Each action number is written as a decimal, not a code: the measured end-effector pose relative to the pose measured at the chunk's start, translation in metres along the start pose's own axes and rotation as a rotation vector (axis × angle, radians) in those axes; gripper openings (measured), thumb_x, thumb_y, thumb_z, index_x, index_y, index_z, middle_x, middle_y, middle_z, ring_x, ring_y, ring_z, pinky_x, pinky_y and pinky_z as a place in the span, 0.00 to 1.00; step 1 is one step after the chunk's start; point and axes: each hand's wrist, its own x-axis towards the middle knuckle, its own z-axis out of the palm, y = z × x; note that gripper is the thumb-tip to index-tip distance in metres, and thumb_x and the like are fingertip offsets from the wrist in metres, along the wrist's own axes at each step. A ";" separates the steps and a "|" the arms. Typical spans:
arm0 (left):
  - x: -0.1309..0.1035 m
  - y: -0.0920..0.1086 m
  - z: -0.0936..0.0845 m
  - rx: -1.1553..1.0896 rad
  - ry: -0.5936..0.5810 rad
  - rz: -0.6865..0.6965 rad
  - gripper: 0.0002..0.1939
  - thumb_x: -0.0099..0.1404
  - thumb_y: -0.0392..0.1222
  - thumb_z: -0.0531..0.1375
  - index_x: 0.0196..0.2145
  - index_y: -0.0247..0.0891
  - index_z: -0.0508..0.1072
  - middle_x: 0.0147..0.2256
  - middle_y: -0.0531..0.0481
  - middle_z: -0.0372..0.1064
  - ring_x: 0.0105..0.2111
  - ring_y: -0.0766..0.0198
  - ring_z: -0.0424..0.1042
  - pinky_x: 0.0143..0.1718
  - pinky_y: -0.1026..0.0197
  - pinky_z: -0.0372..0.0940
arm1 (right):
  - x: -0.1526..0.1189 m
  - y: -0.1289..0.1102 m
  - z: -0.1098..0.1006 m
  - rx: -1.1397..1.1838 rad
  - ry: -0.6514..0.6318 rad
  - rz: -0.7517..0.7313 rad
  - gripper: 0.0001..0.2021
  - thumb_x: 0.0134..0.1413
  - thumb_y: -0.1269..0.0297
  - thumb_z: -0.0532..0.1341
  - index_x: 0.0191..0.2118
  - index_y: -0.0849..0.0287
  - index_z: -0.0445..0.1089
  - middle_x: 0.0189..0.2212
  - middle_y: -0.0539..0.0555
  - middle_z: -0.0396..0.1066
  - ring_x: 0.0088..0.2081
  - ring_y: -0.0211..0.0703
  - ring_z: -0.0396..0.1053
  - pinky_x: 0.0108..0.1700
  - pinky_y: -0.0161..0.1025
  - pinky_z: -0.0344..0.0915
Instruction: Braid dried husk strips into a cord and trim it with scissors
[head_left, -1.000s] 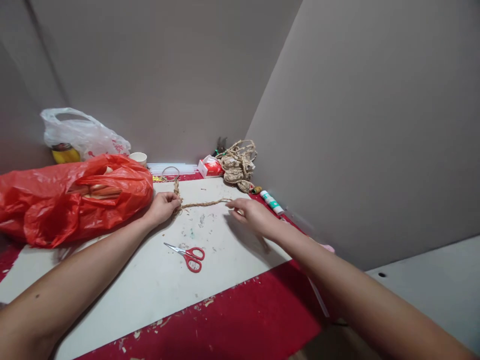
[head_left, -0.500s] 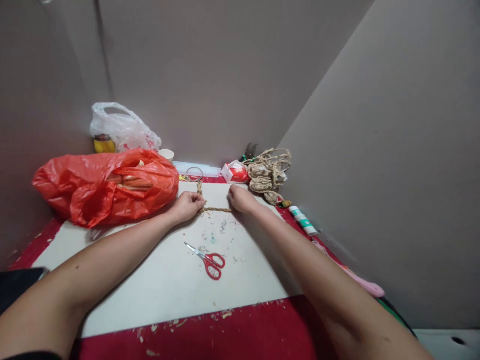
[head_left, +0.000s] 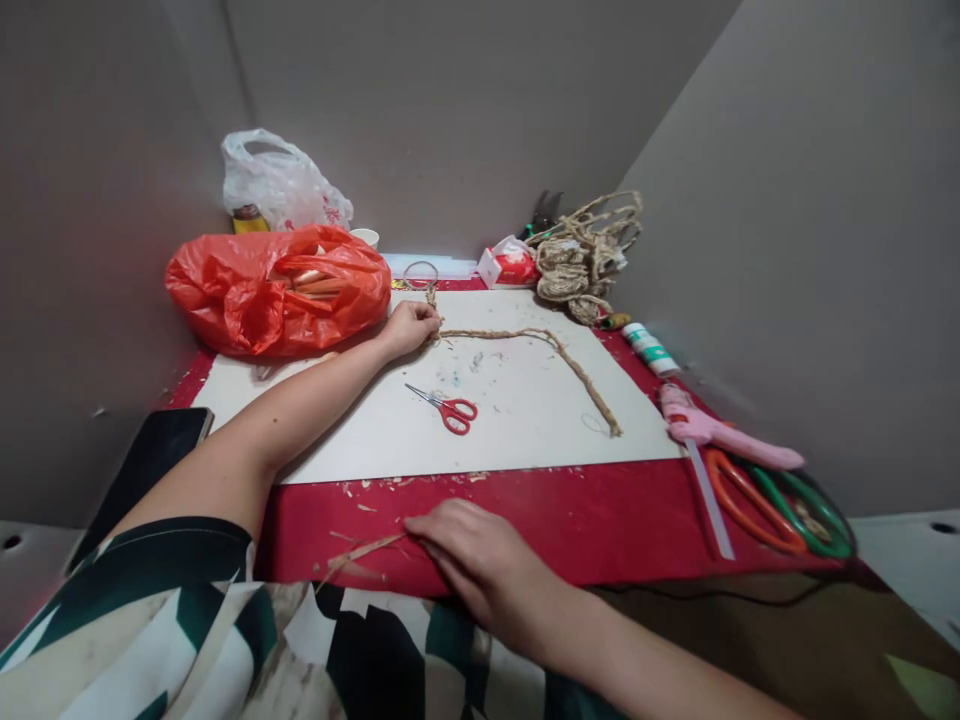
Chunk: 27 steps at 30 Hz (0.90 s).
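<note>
My left hand (head_left: pixel 411 328) is closed on one end of a braided straw cord (head_left: pixel 577 368), which runs right across the white sheet (head_left: pixel 345 430) and bends toward me. Just beyond that hand, a knotted bit of cord (head_left: pixel 431 295) leads up to a thin ring (head_left: pixel 421 263). At the near table edge, by my lap, my right hand (head_left: pixel 480 550) pinches a thin, pale fibre strip (head_left: pixel 367 549). Red-handled scissors (head_left: pixel 455 414) lie on the sheet between the hands, touched by neither.
A red plastic bag (head_left: pixel 217 285) of sticks sits at left, a phone (head_left: pixel 150 470) nearer me. Coiled straw cord (head_left: pixel 562 270) and a tissue pack (head_left: pixel 510 262) stand at the back. A pink glue gun (head_left: pixel 709 432), a white-green roll (head_left: pixel 649 349) and large orange-handled scissors (head_left: pixel 750 510) line the right.
My right hand has let go of the cord and come back to the near edge, where it now holds a fibre strip. My left hand still grips the cord. The view has tilted down.
</note>
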 end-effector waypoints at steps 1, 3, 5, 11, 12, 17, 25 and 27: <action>-0.001 0.001 0.000 0.005 0.007 0.004 0.08 0.52 0.26 0.58 0.19 0.33 0.66 0.14 0.57 0.61 0.15 0.75 0.57 0.20 0.68 0.52 | 0.007 -0.007 0.013 -0.027 -0.019 -0.021 0.16 0.59 0.74 0.51 0.52 0.63 0.64 0.41 0.61 0.70 0.42 0.44 0.66 0.43 0.42 0.65; -0.002 0.003 0.000 0.015 0.023 0.010 0.08 0.52 0.26 0.58 0.19 0.33 0.66 0.14 0.57 0.61 0.15 0.74 0.57 0.20 0.68 0.52 | 0.026 -0.024 0.034 -0.019 -0.065 -0.133 0.14 0.59 0.70 0.52 0.50 0.62 0.66 0.44 0.61 0.70 0.45 0.45 0.65 0.46 0.43 0.63; -0.004 0.003 -0.001 0.021 0.037 0.013 0.08 0.52 0.27 0.59 0.19 0.33 0.66 0.14 0.57 0.61 0.15 0.74 0.57 0.20 0.68 0.53 | 0.044 -0.041 0.044 0.085 -0.249 -0.352 0.11 0.57 0.70 0.54 0.44 0.59 0.68 0.41 0.54 0.72 0.44 0.40 0.66 0.48 0.38 0.62; -0.008 -0.001 -0.002 0.013 0.061 0.009 0.07 0.53 0.30 0.60 0.20 0.33 0.66 0.15 0.55 0.62 0.15 0.73 0.59 0.21 0.67 0.54 | 0.024 -0.033 0.027 0.016 0.006 -0.141 0.14 0.61 0.68 0.50 0.49 0.58 0.67 0.47 0.55 0.71 0.48 0.42 0.67 0.52 0.43 0.61; -0.008 -0.001 -0.002 0.012 0.062 0.008 0.07 0.53 0.30 0.60 0.20 0.33 0.66 0.14 0.55 0.62 0.15 0.73 0.59 0.21 0.67 0.54 | 0.014 -0.023 0.023 -0.060 0.115 0.004 0.15 0.62 0.66 0.50 0.51 0.58 0.66 0.48 0.57 0.70 0.49 0.44 0.66 0.53 0.48 0.60; -0.007 -0.001 -0.003 0.029 0.074 0.005 0.06 0.51 0.30 0.61 0.20 0.33 0.67 0.15 0.56 0.62 0.16 0.73 0.59 0.21 0.67 0.54 | 0.001 -0.008 0.034 -0.316 0.043 0.114 0.30 0.57 0.53 0.55 0.60 0.65 0.57 0.60 0.69 0.54 0.61 0.61 0.51 0.57 0.61 0.52; -0.010 0.008 -0.001 0.070 0.116 -0.008 0.06 0.52 0.32 0.60 0.20 0.34 0.67 0.14 0.56 0.62 0.15 0.73 0.58 0.21 0.67 0.54 | 0.054 -0.063 0.058 0.032 -0.408 -0.505 0.08 0.53 0.65 0.58 0.36 0.60 0.72 0.36 0.52 0.75 0.38 0.38 0.70 0.44 0.33 0.65; -0.011 0.009 -0.001 0.067 0.122 -0.010 0.06 0.51 0.32 0.61 0.20 0.34 0.67 0.14 0.56 0.62 0.15 0.73 0.58 0.20 0.67 0.54 | 0.035 -0.054 0.042 0.069 -0.158 -0.381 0.11 0.58 0.65 0.54 0.42 0.61 0.70 0.39 0.53 0.74 0.40 0.38 0.69 0.47 0.35 0.64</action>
